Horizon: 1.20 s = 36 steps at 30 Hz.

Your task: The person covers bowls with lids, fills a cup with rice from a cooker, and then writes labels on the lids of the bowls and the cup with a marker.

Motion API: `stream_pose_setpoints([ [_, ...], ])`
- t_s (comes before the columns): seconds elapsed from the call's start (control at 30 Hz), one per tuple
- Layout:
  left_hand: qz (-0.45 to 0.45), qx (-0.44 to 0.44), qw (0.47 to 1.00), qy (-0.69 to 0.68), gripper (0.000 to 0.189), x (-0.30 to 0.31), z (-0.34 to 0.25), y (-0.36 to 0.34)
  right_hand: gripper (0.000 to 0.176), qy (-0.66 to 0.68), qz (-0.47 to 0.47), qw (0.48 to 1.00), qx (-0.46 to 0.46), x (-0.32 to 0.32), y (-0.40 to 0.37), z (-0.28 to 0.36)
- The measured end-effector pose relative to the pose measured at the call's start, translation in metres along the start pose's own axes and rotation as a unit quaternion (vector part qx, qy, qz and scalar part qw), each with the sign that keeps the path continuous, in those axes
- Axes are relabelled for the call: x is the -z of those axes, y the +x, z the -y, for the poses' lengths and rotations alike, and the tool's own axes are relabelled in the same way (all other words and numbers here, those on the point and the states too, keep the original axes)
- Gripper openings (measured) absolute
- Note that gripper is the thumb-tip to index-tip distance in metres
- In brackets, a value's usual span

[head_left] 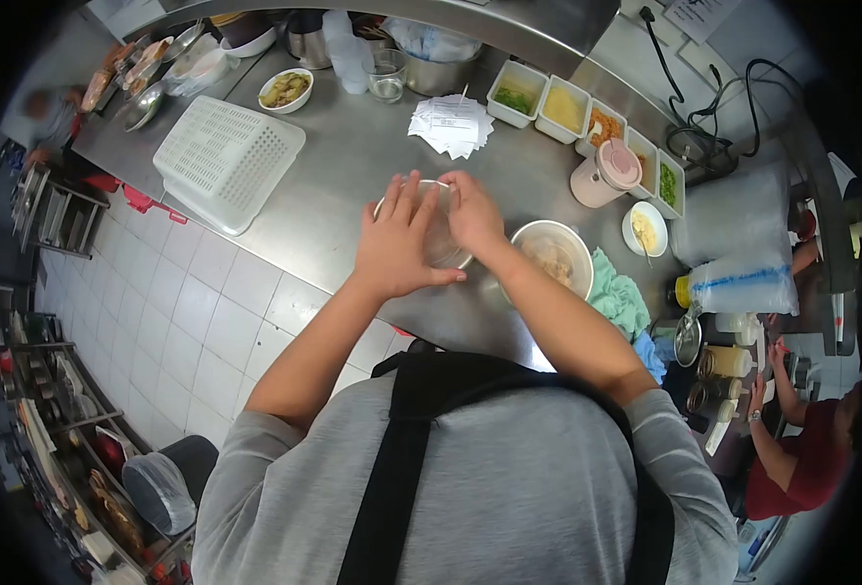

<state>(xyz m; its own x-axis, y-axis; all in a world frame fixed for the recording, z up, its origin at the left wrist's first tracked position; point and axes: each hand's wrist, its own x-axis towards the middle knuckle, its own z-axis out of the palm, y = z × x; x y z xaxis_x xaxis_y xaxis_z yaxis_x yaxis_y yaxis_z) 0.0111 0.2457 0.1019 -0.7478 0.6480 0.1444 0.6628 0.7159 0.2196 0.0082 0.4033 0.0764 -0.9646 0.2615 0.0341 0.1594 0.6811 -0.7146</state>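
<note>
Between my hands sits a round bowl [441,246] with what looks like a clear lid, on the steel counter near its front edge. My left hand [397,239] lies spread over its left side, fingers stretched across the top and thumb pointing right along the near rim. At the far right rim, the fingers of my right hand [476,216] are bent and press on the edge. A second round bowl [579,255] with some light brown food in it stands under my right forearm. Beyond my hands lies a stack of paper slips [450,127].
An upturned white plastic basket [221,156] stands left. Several white tubs [515,95] of chopped ingredients line the back right, near a pink lidded container [607,174] and a small bowl [645,230]. A green cloth [614,297] lies right. A person in red [802,463] works at far right.
</note>
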Motion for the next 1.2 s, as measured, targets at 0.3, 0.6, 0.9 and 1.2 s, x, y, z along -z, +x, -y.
stream_pose_setpoints([
  [0.3, 0.01, 0.031, 0.999, -0.031, 0.105, -0.003, 0.011, 0.003, 0.04, -0.012, -0.112, 0.979, 0.173, 0.015, -0.017, 0.0],
  [0.6, -0.063, -0.088, 0.951, -0.29, 0.053, -0.009, 0.04, -0.04, 0.056, -0.251, -0.125, 0.951, 0.133, 0.088, -0.194, -0.079],
  [0.9, -0.028, -0.143, 0.935, -0.322, 0.058, -0.058, -0.086, -0.048, 0.051, -0.21, -0.263, 0.929, 0.153, 0.133, -0.144, -0.076],
  [1.2, -0.167, -0.122, 0.961, -0.184, 0.055, -0.072, -0.193, -0.037, 0.021, -0.225, -0.553, 0.763, 0.25, 0.388, -0.351, -0.092],
])
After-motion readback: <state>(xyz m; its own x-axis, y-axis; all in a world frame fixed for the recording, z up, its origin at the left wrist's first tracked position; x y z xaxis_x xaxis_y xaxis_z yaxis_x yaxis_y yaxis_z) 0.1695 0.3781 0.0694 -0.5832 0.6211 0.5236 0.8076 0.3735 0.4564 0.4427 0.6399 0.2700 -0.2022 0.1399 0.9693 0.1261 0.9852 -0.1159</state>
